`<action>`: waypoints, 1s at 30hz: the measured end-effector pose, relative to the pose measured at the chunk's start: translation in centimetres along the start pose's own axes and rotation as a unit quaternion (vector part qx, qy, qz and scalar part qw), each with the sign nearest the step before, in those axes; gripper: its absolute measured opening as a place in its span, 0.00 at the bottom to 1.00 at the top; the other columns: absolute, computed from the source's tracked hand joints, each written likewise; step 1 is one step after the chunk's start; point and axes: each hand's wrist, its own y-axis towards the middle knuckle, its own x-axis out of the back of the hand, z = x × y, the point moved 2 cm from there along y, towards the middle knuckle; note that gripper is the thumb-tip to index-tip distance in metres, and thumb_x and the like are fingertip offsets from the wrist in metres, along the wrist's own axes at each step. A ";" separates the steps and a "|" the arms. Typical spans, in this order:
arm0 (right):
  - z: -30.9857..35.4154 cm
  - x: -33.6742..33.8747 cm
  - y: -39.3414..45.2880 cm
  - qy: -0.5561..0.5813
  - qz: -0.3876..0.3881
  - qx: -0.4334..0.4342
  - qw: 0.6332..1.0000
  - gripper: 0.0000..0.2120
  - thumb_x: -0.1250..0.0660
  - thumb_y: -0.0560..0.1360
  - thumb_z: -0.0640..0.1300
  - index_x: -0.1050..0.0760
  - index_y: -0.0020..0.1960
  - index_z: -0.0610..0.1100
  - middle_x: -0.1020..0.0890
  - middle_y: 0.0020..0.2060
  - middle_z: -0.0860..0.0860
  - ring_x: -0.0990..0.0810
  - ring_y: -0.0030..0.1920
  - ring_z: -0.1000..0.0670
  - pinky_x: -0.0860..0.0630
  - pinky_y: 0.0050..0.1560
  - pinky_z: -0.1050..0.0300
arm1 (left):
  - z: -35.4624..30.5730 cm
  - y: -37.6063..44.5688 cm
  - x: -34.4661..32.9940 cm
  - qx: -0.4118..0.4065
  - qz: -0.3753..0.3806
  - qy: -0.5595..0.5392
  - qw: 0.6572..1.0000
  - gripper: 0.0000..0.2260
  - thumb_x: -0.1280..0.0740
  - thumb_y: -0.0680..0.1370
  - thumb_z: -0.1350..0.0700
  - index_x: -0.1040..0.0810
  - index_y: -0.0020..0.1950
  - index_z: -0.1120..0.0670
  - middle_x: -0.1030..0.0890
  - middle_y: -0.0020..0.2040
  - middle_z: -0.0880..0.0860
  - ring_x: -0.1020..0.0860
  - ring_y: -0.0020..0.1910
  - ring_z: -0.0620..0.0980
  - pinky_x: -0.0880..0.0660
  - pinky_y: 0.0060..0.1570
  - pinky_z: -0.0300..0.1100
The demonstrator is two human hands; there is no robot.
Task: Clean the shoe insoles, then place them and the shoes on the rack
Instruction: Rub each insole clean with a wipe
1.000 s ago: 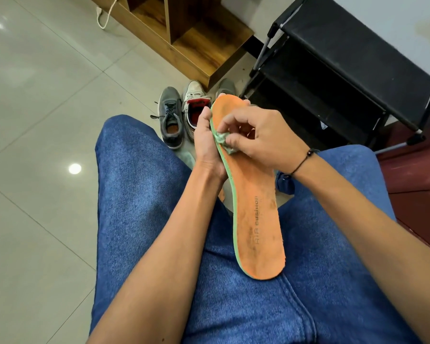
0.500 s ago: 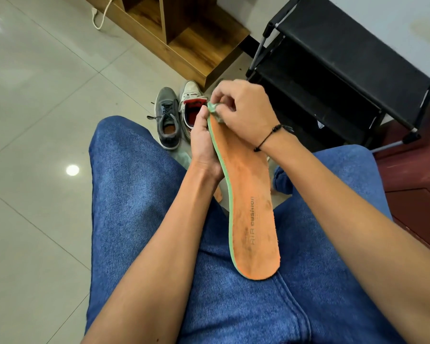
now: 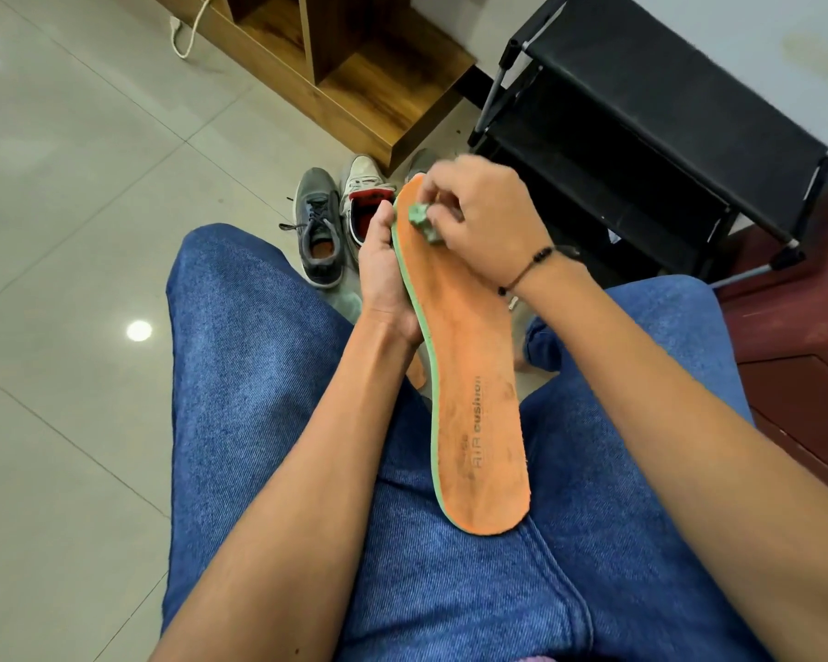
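Insole (image 3: 469, 375), orange on its upper face with a green edge, held over the lap of a seated person in blue jeans (image 3: 259, 375). Its heel end rests on the jeans near the body; its toe end points away, toward the shoes on the floor. The long axis runs from near to far, leaning slightly to the left at the far end, and the printed face is turned up.

Left hand (image 3: 386, 279): it grips the insole along its left edge near the forefoot, thumb lying up along the green rim; the fingers pass behind the insole and are hidden.

Right hand (image 3: 479, 222): fingers curled and pinching a small, crumpled green cloth (image 3: 421, 222), which is pressed against the orange face near the toe end. A dark cord bracelet (image 3: 527, 269) circles this wrist.

On the tile floor beyond the knees stand a grey shoe (image 3: 319, 226) and, just beside it, a white shoe (image 3: 366, 193) with a red lining. A black rack (image 3: 665, 117) stands at upper right, next to a wooden shelf unit (image 3: 354, 74).
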 end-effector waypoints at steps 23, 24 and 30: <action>2.1 0.4 -5.3 0.038 0.017 -0.025 0.999 0.05 0.36 0.72 0.40 0.22 0.46 0.43 0.21 0.43 0.47 0.23 0.45 0.47 0.27 0.47 0.52 | -0.1 0.8 0.6 0.003 0.028 0.002 1.000 0.30 0.55 0.80 0.42 0.31 0.65 0.64 0.23 0.54 0.61 0.26 0.53 0.59 0.31 0.61 0.51; 1.4 0.5 -4.5 0.012 0.016 -0.041 0.999 0.05 0.36 0.73 0.40 0.22 0.47 0.43 0.22 0.44 0.47 0.24 0.46 0.47 0.28 0.48 0.55 | 0.0 0.7 0.5 0.000 0.025 0.001 1.000 0.30 0.55 0.80 0.43 0.30 0.64 0.65 0.24 0.55 0.61 0.26 0.54 0.58 0.33 0.63 0.50; 1.2 0.3 -4.2 -0.014 0.039 -0.050 0.998 0.06 0.36 0.73 0.40 0.22 0.48 0.45 0.24 0.43 0.50 0.24 0.47 0.48 0.31 0.48 0.56 | -0.5 0.7 0.4 -0.016 0.032 -0.001 0.999 0.28 0.55 0.80 0.44 0.30 0.60 0.65 0.25 0.53 0.62 0.25 0.51 0.57 0.30 0.59 0.49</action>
